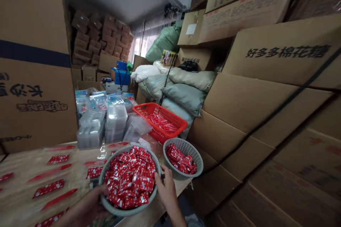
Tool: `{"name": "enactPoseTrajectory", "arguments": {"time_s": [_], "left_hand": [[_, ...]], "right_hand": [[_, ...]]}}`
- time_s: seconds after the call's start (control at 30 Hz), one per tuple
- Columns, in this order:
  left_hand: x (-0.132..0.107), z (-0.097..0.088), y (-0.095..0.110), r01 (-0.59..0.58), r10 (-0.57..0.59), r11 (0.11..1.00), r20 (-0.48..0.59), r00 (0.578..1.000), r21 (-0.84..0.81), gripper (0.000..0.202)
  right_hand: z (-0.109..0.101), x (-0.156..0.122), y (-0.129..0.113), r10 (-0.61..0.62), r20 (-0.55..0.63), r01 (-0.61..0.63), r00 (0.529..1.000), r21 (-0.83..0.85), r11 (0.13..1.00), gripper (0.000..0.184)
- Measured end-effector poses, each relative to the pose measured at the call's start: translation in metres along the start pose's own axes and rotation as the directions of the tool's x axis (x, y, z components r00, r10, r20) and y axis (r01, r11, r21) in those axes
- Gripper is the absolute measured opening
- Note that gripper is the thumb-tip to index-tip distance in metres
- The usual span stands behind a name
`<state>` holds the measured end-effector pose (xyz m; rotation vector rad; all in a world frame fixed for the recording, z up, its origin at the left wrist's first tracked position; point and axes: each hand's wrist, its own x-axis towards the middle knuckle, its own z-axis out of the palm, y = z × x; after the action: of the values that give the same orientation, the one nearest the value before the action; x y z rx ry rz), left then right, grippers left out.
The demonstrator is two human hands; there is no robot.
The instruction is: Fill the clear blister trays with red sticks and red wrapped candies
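A round grey plastic basket [128, 213] heaped with small red packets [130, 173] is in front of me at the table's near edge. My left hand [98, 200] grips its left rim, thumb on top; the fingers below are partly hidden. On the right side my right hand [167, 188] has its thumb over the rim and its fingers outside the basket. Just beyond those fingers stands a second grey basket [198, 165], partly filled with similar red packets [181, 159].
Red packets and red plastic sticks [57, 172] lie in rows on the table at left. Clear plastic boxes [115, 118] stand behind, beside a red basket [174, 134] of pink-red sticks. Cardboard boxes [266, 99] wall the right side; another large box [37, 113] stands left.
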<state>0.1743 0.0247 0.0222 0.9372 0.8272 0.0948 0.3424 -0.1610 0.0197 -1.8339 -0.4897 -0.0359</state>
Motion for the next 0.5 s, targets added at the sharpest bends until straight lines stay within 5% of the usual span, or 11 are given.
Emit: {"name": "enactPoseTrajectory", "arguments": {"time_s": [0.13,0.33,0.5], "left_hand": [[-0.006,0.005,0.009,0.121,-0.116,0.992,0.106,0.988,-0.04,0.006],[-0.01,0.0,0.01,0.091,-0.079,0.985,0.086,0.993,-0.146,0.005],[-0.019,0.018,0.019,0.07,-0.047,0.97,0.104,0.993,-0.232,0.006]], "right_hand": [[-0.01,0.011,0.003,0.044,-0.043,-0.041,0.998,0.062,0.997,0.051],[-0.015,0.002,-0.001,0.317,0.318,-0.416,0.894,0.325,0.849,0.063],[-0.036,-0.015,0.006,0.425,0.255,-0.495,0.869,0.418,0.762,0.069]]}}
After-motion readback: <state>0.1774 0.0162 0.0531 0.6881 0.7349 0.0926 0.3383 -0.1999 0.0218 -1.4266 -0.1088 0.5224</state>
